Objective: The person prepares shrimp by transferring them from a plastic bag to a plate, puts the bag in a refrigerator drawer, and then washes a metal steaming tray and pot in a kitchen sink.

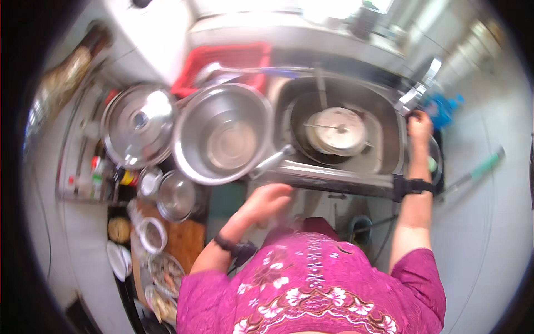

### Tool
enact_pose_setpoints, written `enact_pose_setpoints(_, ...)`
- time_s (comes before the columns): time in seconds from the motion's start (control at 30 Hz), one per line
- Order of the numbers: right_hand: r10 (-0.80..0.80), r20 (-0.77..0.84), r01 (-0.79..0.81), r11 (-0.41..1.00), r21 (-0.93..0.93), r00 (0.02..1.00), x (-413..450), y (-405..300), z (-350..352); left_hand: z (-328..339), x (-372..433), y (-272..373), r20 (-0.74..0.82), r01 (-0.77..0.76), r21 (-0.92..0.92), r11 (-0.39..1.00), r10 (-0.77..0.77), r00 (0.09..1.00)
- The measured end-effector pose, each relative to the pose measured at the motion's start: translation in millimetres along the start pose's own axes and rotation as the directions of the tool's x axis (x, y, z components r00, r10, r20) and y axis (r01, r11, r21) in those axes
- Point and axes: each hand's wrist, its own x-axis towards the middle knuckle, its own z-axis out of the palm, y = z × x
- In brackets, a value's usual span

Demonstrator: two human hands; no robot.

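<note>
My right hand [419, 123] reaches to the right end of the sink, its fingers closed on a small dark thing that I cannot make out. My left hand [269, 201] is before the counter's front edge, blurred, fingers somewhat curled, touching nothing that I can see. In the steel sink [386, 144] stands a dark round pan [297, 125] with plates [340, 129] stacked in it and a thin stick or utensil across them. Left of the sink is a large steel basin [225, 125], a metal handle [273, 160] beside its lower right rim.
A red plastic basket [194, 62] with a ladle stands behind the basin. A steel lid [139, 125], a smaller steel bowl [177, 196] and bottles [98, 175] are at left. Bowls of food [167, 271] lie lower left. A green-handled tool [486, 164] leans at right.
</note>
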Motion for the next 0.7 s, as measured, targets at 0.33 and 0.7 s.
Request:
enact_pose_setpoints(0.33,0.146,0.513,-0.435,0.744,0.507,0.846,22.8,-75.8,55.6,-24.9,-12.3,-4.5,-0.296,0.131,-0.265,0.955,-0.211,0.932)
enact_pose_setpoints(0.7,-0.059,0.280,0.057,0.998,0.016,0.958,-71.9,36.8,148.1,-55.3,-94.2,21.7,-0.775,-0.022,-0.433,0.901,-0.360,0.519)
